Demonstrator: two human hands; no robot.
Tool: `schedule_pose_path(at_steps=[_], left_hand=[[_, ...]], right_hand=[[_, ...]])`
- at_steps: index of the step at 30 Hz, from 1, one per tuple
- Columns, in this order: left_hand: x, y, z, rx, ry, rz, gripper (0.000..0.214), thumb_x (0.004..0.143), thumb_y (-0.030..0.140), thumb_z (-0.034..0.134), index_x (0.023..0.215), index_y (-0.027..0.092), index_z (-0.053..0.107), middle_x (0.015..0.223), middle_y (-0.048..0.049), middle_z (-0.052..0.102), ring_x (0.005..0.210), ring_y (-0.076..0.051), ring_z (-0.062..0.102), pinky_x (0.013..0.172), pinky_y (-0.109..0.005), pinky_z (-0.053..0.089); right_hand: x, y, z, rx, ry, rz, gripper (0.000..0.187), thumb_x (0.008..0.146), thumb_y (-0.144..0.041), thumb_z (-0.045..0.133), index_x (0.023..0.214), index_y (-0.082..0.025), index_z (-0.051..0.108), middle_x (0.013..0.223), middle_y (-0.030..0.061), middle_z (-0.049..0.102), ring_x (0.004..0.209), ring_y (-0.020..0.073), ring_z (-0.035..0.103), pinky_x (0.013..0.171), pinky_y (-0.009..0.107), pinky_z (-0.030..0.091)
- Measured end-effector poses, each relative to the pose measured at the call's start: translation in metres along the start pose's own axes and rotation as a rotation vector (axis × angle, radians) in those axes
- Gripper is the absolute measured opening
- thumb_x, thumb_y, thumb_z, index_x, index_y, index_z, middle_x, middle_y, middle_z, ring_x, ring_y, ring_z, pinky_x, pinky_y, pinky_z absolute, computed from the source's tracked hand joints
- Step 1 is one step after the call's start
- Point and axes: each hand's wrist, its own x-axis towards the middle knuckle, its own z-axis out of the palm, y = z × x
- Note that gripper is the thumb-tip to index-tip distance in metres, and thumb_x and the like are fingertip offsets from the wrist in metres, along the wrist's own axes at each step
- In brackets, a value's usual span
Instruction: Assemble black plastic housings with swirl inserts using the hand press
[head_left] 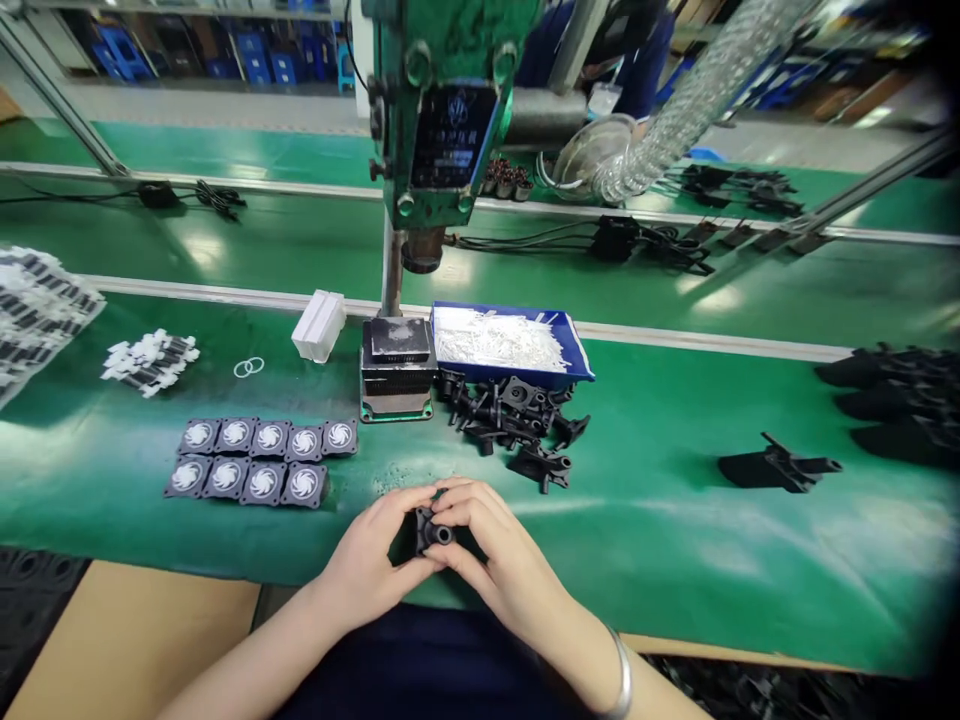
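Near the front edge of the green table, my left hand (pixel 375 545) and my right hand (pixel 499 545) both grip one black plastic pump housing (pixel 430 533). Its round spout points toward me, and the fingers hide much of its body. To the left lie two rows of square black parts with white impellers (pixel 262 482). Beyond my right hand is a loose pile of black housings (pixel 517 412). A blue tray (pixel 587 362) of thin white pieces stands behind that pile.
A green press (pixel 442 120) rises over its black base block (pixel 399 355). White blocks (pixel 319 326), two white rings (pixel 249 367) and a cluster of white-and-black rotors (pixel 150 362) lie left. A black assembly (pixel 776 467) lies right. Someone in dark clothing (pixel 645 60) is across the bench.
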Motion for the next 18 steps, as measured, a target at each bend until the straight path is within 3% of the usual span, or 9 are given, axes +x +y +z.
schedule_pose_path(at_steps=[5, 9, 11, 14, 16, 18], left_hand=[[0.0, 0.006, -0.002, -0.026, 0.071, 0.009, 0.055, 0.08, 0.02, 0.077, 0.128, 0.028, 0.053, 0.118, -0.0038, 0.068, 0.106, -0.02, 0.067, 0.094, -0.031, 0.057], [0.029, 0.03, -0.043, 0.032, 0.176, 0.186, 0.041, 0.081, 0.022, 0.077, 0.118, 0.027, 0.06, 0.111, -0.0044, 0.07, 0.104, -0.021, 0.067, 0.091, -0.032, 0.057], [0.058, 0.041, -0.074, 0.097, 0.266, 0.27, 0.035, 0.082, 0.024, 0.075, 0.115, 0.026, 0.062, 0.111, -0.0054, 0.07, 0.106, -0.023, 0.066, 0.095, -0.036, 0.055], [0.111, 0.044, -0.111, 0.078, 0.368, 0.239, 0.034, 0.081, 0.03, 0.077, 0.112, 0.023, 0.064, 0.108, -0.0062, 0.069, 0.101, -0.022, 0.067, 0.092, -0.037, 0.057], [0.141, 0.037, -0.123, 0.016, 0.358, 0.206, 0.035, 0.079, 0.034, 0.077, 0.108, 0.021, 0.064, 0.105, -0.0065, 0.068, 0.096, -0.022, 0.068, 0.087, -0.037, 0.059], [0.163, 0.028, -0.127, -0.005, 0.343, 0.203, 0.035, 0.078, 0.035, 0.077, 0.106, 0.019, 0.063, 0.102, -0.0066, 0.069, 0.092, -0.021, 0.07, 0.083, -0.037, 0.06]], right_hand=[[0.003, -0.002, -0.006, -0.031, -0.008, -0.029, 0.017, 0.096, -0.03, 0.061, 0.111, -0.026, 0.054, 0.111, 0.006, 0.063, 0.114, 0.0203, 0.059, 0.097, 0.034, 0.053], [0.034, -0.016, -0.05, -0.177, 0.059, -0.108, 0.031, 0.097, -0.035, 0.058, 0.126, -0.026, 0.051, 0.131, 0.0106, 0.056, 0.123, 0.0222, 0.056, 0.101, 0.036, 0.052], [0.066, -0.03, -0.085, -0.276, 0.176, -0.216, 0.029, 0.097, -0.032, 0.057, 0.125, -0.026, 0.053, 0.129, 0.0116, 0.057, 0.123, 0.0241, 0.055, 0.103, 0.04, 0.051], [0.136, -0.058, -0.137, -0.337, 0.426, -0.388, 0.027, 0.095, -0.03, 0.061, 0.121, -0.025, 0.055, 0.124, 0.0124, 0.057, 0.121, 0.0266, 0.055, 0.106, 0.049, 0.047], [0.192, -0.08, -0.166, -0.276, 0.552, -0.502, 0.035, 0.096, -0.035, 0.06, 0.128, -0.025, 0.05, 0.128, 0.0117, 0.054, 0.121, 0.0248, 0.056, 0.104, 0.047, 0.049], [0.245, -0.106, -0.191, -0.222, 0.556, -0.583, 0.052, 0.094, -0.042, 0.062, 0.138, -0.024, 0.04, 0.139, 0.0107, 0.047, 0.127, 0.0222, 0.054, 0.107, 0.042, 0.047]])
